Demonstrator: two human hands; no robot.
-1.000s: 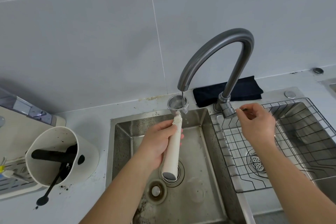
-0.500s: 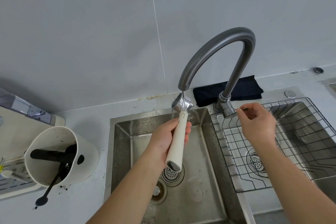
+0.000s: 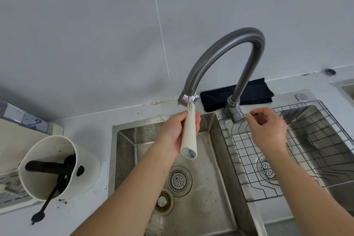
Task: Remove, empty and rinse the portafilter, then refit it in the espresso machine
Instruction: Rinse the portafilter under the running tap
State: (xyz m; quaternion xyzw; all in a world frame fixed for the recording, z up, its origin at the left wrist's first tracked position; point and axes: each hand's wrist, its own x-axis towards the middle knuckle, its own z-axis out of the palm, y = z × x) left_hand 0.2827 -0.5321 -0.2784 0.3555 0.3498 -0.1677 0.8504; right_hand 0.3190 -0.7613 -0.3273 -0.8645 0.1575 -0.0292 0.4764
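Note:
My left hand (image 3: pixel 177 132) grips the cream handle of the portafilter (image 3: pixel 189 136). Its chrome basket head is tipped up right under the spout of the grey gooseneck faucet (image 3: pixel 226 50), partly hidden behind the spout, above the left sink basin (image 3: pixel 216 163). A thin thread of water runs from the spout onto the head. My right hand (image 3: pixel 267 130) pinches the thin faucet lever by the faucet base (image 3: pixel 234 110). The espresso machine shows only as a cream body (image 3: pixel 17 136) at the left edge.
A cream knock box (image 3: pixel 57 166) with a black bar and coffee grounds stands on the counter at left, a black spoon leaning out of it. A wire rack (image 3: pixel 287 149) lies over the right basin. A folded black cloth (image 3: pixel 237 94) lies behind the faucet.
The portafilter has risen and tilted: its head went from facing up under the stream to tipped steeply against the spout, handle end raised toward me. My right hand stays on the lever.

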